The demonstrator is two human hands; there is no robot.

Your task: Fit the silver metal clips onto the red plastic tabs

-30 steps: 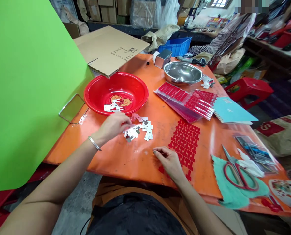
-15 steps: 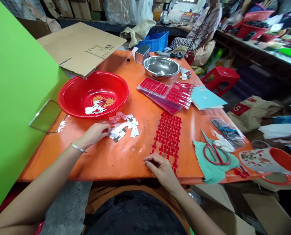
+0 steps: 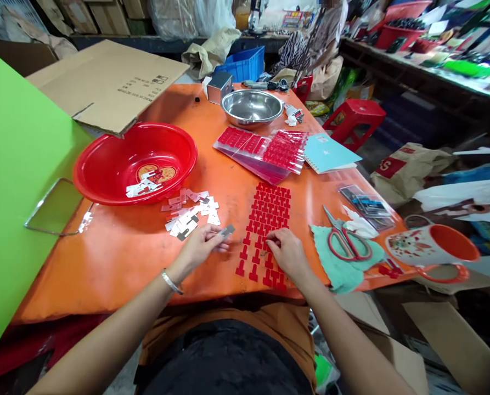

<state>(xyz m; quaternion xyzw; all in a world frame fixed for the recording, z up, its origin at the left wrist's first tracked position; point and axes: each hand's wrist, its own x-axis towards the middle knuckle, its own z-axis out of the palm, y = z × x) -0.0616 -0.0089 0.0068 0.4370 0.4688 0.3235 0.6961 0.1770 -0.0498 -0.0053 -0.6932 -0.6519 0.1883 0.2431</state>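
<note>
My left hand [image 3: 206,242] pinches a small flat grey metal plate [image 3: 227,231] between thumb and fingers, above the orange table. Just beyond it lies a loose pile of white and grey plates [image 3: 189,216]. To the right is a sheet of red T-shaped stickers [image 3: 269,211], with gaps in its nearer rows. My right hand [image 3: 286,249] rests over the sheet's right side, fingertips pinched at one of the stickers; whether a sticker is between them is too small to see. More white plates [image 3: 142,186] lie inside the red basin [image 3: 99,164].
Further sticker sheets in plastic [image 3: 265,148], a blue notebook [image 3: 329,151] and a steel bowl [image 3: 252,107] sit farther back. At right are scissors [image 3: 347,241] on a green cloth [image 3: 327,263] and a mug [image 3: 413,245]. A cardboard sheet [image 3: 105,82] overhangs the basin. A green panel stands at left.
My left hand has left the pile and come right with a metal plate. My right hand has moved up and right onto the sticker sheet. The camera view has shifted slightly.
</note>
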